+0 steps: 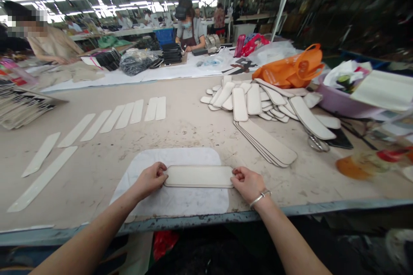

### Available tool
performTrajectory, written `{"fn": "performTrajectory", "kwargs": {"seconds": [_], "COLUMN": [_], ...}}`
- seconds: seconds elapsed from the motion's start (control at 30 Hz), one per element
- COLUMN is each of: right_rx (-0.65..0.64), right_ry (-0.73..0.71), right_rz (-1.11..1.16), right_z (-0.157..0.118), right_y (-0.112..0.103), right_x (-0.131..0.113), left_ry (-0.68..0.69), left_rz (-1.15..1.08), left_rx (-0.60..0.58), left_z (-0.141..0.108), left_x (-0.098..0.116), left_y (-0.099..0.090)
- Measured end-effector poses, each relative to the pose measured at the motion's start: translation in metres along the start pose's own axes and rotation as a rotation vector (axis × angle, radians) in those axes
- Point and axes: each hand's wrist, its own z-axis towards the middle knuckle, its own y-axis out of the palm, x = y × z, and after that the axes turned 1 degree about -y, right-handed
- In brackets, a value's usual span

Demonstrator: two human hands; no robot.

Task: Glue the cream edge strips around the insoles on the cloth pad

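A long cream strip (199, 176) with rounded corners and a dark edge lies level between my hands, over a white sheet (138, 184) on the table. My left hand (154, 177) pinches its left end. At the right end, the fingers of my right hand (248, 180) are closed on it; a bracelet circles that wrist. To the right is a fanned stack of similar strips (267, 144), with a loose pile of cream pieces (254, 99) behind it. Several thin pale strips (75, 131) are laid out in a slanted row at the left.
Scissors (318, 142), a bottle of amber liquid (358, 164), an orange bag (290, 71) and a purple basin (338, 101) stand at the right. Stacked pieces (22, 107) sit far left. Across the table, a person (190, 30) works; another is at the left.
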Motion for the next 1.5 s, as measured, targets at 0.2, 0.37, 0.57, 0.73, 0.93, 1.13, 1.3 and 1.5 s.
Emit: {"fn": "performTrajectory", "kwargs": {"seconds": [0.2, 0.37, 0.57, 0.73, 0.93, 1.13, 1.3, 1.5], "right_rx": [-0.001, -0.013, -0.015, -0.034, -0.062, -0.009, 0.048, 0.228], "right_ry": [-0.01, -0.016, -0.037, -0.034, -0.013, -0.078, -0.102, -0.095], "right_rz": [-0.013, -0.041, -0.052, -0.106, -0.111, -0.124, -0.161, -0.403], "right_z": [0.001, 0.001, 0.0, 0.0, 0.0, 0.001, -0.004, -0.012], "right_y": [0.001, 0.001, 0.0, 0.0, 0.0, 0.0, 0.001, -0.011], "right_x": [0.001, 0.0, 0.002, 0.0, -0.001, 0.0, -0.006, -0.015], "left_ry": [0.006, 0.001, 0.114, 0.519, 0.647, 0.635, 0.681, 0.766], "left_rz": [0.009, 0.053, 0.247, 0.294, 0.452, 0.649, 0.741, 0.775], "left_rx": [0.009, 0.094, 0.288, 0.307, -0.061, -0.091, 0.015, 0.114], "left_z": [-0.002, -0.006, -0.025, -0.048, -0.038, -0.031, -0.025, -0.018], "left_x": [0.003, 0.007, 0.017, 0.071, 0.112, 0.053, 0.01, 0.002], "left_y": [0.001, 0.002, 0.004, 0.048, 0.093, 0.053, 0.032, 0.038]}}
